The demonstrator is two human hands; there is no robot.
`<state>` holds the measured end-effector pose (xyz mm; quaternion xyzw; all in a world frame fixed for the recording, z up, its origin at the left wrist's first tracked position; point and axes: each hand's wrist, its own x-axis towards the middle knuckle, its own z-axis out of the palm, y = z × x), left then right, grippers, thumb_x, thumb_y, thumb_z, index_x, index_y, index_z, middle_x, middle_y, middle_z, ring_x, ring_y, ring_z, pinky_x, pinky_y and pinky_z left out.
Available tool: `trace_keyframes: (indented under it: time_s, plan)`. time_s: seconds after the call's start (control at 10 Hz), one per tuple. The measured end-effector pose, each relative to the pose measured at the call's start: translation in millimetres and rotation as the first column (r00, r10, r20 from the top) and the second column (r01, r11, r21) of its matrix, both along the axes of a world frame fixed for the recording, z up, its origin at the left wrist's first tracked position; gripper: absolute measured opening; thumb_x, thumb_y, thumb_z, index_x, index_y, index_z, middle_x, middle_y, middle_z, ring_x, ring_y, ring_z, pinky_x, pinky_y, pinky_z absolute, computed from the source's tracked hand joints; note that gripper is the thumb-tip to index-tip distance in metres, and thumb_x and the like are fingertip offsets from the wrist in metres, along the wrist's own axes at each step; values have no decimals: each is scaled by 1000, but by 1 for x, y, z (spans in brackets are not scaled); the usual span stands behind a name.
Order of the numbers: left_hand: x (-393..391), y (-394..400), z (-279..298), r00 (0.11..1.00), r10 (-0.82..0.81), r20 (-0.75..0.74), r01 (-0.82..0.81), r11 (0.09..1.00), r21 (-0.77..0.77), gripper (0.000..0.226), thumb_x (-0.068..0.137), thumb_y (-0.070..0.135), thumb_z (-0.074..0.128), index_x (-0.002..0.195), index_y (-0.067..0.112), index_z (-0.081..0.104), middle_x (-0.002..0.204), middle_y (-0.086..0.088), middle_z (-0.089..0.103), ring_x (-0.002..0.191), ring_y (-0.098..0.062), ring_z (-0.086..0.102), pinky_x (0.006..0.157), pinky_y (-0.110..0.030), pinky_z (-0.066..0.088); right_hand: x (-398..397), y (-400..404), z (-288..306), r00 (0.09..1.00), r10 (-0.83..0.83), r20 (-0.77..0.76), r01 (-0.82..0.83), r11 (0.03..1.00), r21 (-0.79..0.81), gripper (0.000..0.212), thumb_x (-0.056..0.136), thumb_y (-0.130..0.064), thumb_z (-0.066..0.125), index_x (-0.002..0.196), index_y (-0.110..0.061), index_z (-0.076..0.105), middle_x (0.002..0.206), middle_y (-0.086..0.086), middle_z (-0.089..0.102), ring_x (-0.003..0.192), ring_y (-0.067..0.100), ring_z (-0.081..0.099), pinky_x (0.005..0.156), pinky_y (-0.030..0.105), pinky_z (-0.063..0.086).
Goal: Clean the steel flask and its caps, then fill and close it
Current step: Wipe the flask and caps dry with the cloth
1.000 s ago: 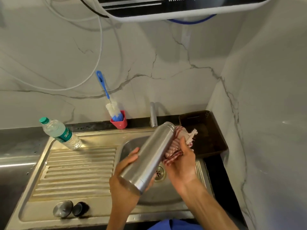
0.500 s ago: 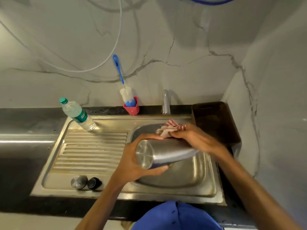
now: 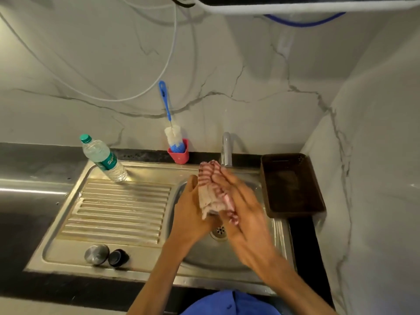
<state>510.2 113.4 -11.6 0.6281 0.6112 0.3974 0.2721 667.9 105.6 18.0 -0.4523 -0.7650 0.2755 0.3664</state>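
Note:
Over the sink basin [image 3: 250, 258], both of my hands are closed round a bundle. My left hand [image 3: 189, 212] grips it from the left, where the steel flask is almost wholly hidden. My right hand [image 3: 242, 208] holds the red-striped cloth [image 3: 208, 192] wrapped over the flask, its fingers lying along the cloth. A steel cap [image 3: 96, 254] and a black cap [image 3: 117, 258] lie side by side on the drainboard's front left corner.
On the drainboard's far corner stands a plastic water bottle [image 3: 104, 159]. A blue bottle brush [image 3: 172, 135] sits in a red holder by the wall. The tap [image 3: 226, 150] is behind my hands, and a dark brown tray [image 3: 293, 185] is right of the basin.
The flask, held out sideways and plainly visible before, is now covered by the cloth between both hands. My right hand has come in over it. The camera tilted up a little.

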Motion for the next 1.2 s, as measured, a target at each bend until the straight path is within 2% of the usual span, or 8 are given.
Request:
trace_keyframes:
  time_s: [0.2,0.3,0.4,0.6,0.8,0.9,1.0,1.2]
  plan:
    - [-1,4,1,981,111,162,-92,989,-120,17,106,18,55,113,8,66,87,9,58,72,-6,73,63,-6,50,4,-15,-35,912,98,398,-209,946,247,77,92,-28,53,164,-21,26,173,1,20,161,28,10,130,55,6]
    - [-12,29,-13,996,81,-35,-82,996,-23,62,76,62,63,111,11,66,100,5,58,90,-16,66,78,-17,44,21,-21,-33,929,257,266,-306,938,161,74,91,-13,60,159,-25,36,167,-3,36,159,24,22,131,45,16]
    - [-19,37,-9,989,145,35,-145,989,-15,85,54,58,96,122,20,61,111,8,59,98,1,58,86,-14,41,38,-26,-11,963,77,-260,-171,917,-361,55,100,3,57,128,-42,65,128,-23,70,131,19,61,106,22,50]
    - [-32,25,-10,972,231,52,-224,968,-114,90,56,37,102,131,27,53,123,5,62,107,-7,59,95,-21,46,131,61,-49,779,-618,-102,267,475,-839,24,101,-36,64,114,-17,72,93,1,81,86,21,78,80,36,60]
    - [-38,13,-14,959,249,134,-223,957,-183,91,53,49,91,133,23,56,120,0,67,108,-20,63,92,-38,53,187,145,-108,864,-482,146,503,822,-265,28,102,-19,64,129,-13,69,104,2,76,96,22,74,82,35,62]
    - [-47,8,-11,948,266,175,-231,953,-198,86,54,47,91,131,24,58,115,4,69,105,-16,66,90,-36,54,196,163,-142,787,-262,558,375,922,-95,58,93,-10,65,149,-22,54,145,2,60,133,25,56,112,44,47]
    - [-59,0,-9,882,358,307,-291,925,-244,82,56,40,93,129,23,61,113,1,72,107,-19,68,88,-37,56,187,158,-156,641,48,766,369,856,-362,68,92,-20,63,156,-21,42,161,7,39,148,32,36,123,57,26]
    - [-79,-25,-7,702,463,541,-337,885,-321,60,77,7,88,130,21,65,101,2,81,98,-14,78,90,-41,62,137,116,-126,894,-226,386,364,869,-335,24,101,-19,63,124,-18,71,114,0,73,106,19,68,97,40,57]
